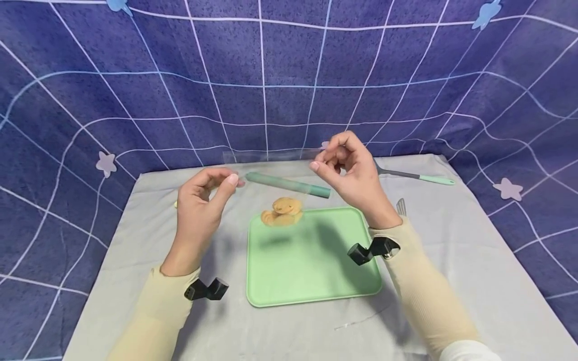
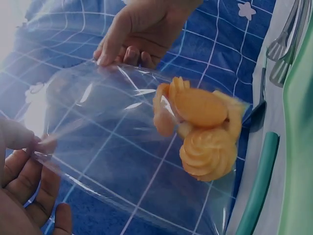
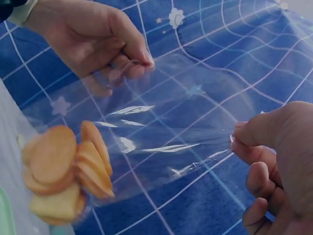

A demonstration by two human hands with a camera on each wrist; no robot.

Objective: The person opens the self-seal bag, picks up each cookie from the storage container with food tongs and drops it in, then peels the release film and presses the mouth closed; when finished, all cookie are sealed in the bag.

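A clear plastic bag [image 2: 122,132] is stretched between the two hands above a table. My left hand [image 1: 198,208] pinches one upper corner of it between thumb and fingers. The other upper corner is pinched by my right hand [image 1: 354,173], its remaining fingers curled. Several golden biscuits [image 1: 284,208] lie together at the bottom of the bag, which hangs over the tray's far edge. One biscuit [image 2: 208,154] has a swirled top, seen in the left wrist view; smooth oval biscuits [image 3: 54,156] show in the right wrist view.
A light green tray [image 1: 311,271] lies on the grey-covered table [image 1: 451,260]. Behind it is a dark green stick [image 1: 289,184]. To the right are a green-handled utensil [image 1: 433,179] and a slotted metal utensil [image 1: 401,206]. A thin clear strip [image 1: 347,326] lies in front.
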